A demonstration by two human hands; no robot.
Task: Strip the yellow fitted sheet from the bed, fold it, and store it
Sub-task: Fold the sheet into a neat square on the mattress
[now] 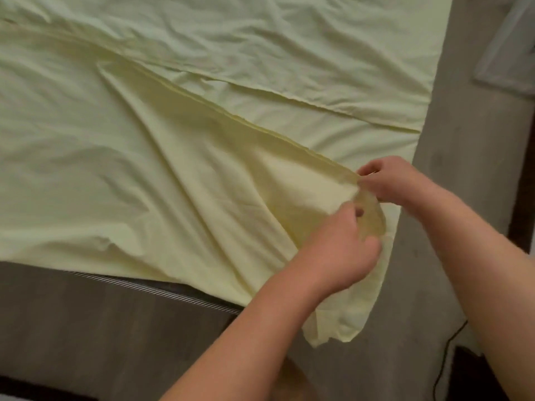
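The pale yellow fitted sheet [150, 134] lies spread and creased over the bed, with one layer folded across another and a seamed edge running diagonally toward the near right corner. My left hand [341, 250] grips a bunched corner of the sheet, and a loose flap hangs below it over the bed frame. Just above it, my right hand [388, 180] pinches the sheet's hem where the diagonal edge ends. The two hands are close together at the bed's near right corner.
The grey upholstered bed frame [101, 328] runs along the near side and up the right side. A striped mattress edge [162, 290] shows under the sheet. A black cable [445, 354] lies on the floor at the lower right. A pale flat object [509, 53] sits at top right.
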